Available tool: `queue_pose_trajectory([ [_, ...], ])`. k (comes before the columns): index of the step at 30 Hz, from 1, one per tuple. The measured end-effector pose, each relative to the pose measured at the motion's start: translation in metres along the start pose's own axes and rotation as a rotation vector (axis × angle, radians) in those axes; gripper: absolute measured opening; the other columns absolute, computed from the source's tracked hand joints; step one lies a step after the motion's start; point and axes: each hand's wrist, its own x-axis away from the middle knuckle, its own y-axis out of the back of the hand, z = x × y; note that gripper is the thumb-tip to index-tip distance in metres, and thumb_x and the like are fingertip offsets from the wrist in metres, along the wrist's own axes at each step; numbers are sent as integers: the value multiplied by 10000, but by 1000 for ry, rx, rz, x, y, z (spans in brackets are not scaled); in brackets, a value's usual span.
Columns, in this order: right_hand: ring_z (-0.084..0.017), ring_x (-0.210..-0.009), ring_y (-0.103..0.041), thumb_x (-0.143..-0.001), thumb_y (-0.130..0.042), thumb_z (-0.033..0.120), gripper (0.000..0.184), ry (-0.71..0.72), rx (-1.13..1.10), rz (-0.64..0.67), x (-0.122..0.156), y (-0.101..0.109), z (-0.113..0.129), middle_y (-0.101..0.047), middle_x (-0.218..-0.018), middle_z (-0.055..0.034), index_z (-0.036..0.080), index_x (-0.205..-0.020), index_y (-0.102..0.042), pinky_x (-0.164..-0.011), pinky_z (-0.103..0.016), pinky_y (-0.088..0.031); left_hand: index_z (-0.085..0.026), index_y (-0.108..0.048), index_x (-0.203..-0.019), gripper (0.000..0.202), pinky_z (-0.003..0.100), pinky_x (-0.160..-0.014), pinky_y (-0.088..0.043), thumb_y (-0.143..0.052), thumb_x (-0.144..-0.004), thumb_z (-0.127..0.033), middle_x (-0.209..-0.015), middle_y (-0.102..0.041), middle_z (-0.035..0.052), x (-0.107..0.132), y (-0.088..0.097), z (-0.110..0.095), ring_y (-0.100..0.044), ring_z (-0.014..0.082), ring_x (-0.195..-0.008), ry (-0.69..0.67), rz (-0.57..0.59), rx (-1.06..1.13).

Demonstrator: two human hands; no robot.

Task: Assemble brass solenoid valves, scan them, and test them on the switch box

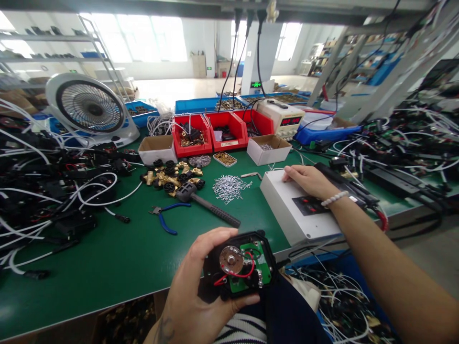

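1. Down by the near edge of the green table (118,258), the left hand (193,286) holds a black housing (239,265) just over the lap. The thumb is clamped along its lower edge and the fingers wrap behind it on the left.
2. The housing lies with its open face up toward the camera and its long axis running roughly left to right. A metal disc (231,259) sits at the left end, a green board (263,267) at the right, and red wires (244,275) loop between them.
3. The right hand (308,181) rests palm down on a white box (287,205), fingers pressed together and bent at the far edge. A black tool (353,188) lies just beside the wrist — whether the hand grips it cannot be told.
4. Farther out on the table are blue pliers (167,217), a heap of wire clips (229,186) and brass fittings (168,177) — all well apart from both hands.
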Motion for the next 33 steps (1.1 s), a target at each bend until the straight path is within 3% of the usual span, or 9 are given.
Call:
queue_pose_trajectory([
  [7, -219, -737, -628, -767, -483, 715, 554, -15, 9, -5, 0, 0, 0, -697, -708, -54, 201, -618, -625, -758, -324, -460, -323, -461, -1276, 640, 280, -1034, -445, -800, -733, -335, -1252, -584, -1, -3, 0, -3, -549, 172, -1179, -49, 0, 68],
  [13, -225, -742, -628, -776, -487, 668, 511, -11, 13, -6, 2, 0, 2, -695, -707, -60, 200, -619, -621, -762, -332, -462, -311, -461, -1280, 648, 286, -1044, -434, -803, -729, -313, -1254, -573, 3, -1, 0, -4, -536, 170, -1186, -65, -4, 100],
  [25, -229, -734, -620, -730, -473, 728, 556, -19, 9, -2, 0, -1, 2, -685, -702, -64, 203, -612, -615, -760, -341, -451, -298, -461, -1281, 653, 282, -1047, -433, -805, -726, -304, -1253, -574, 9, -3, 1, -5, -536, 168, -1185, -90, -3, 94],
  [33, -206, -675, -605, -727, -543, 702, 528, -16, -19, -32, 2, 0, 5, -678, -642, -39, 209, -562, -632, -719, -320, -452, -296, -459, -1295, 682, 207, -1048, -417, -817, -715, -286, -1258, -578, -13, -2, -1, -3, -534, 130, -1186, -142, -5, 102],
])
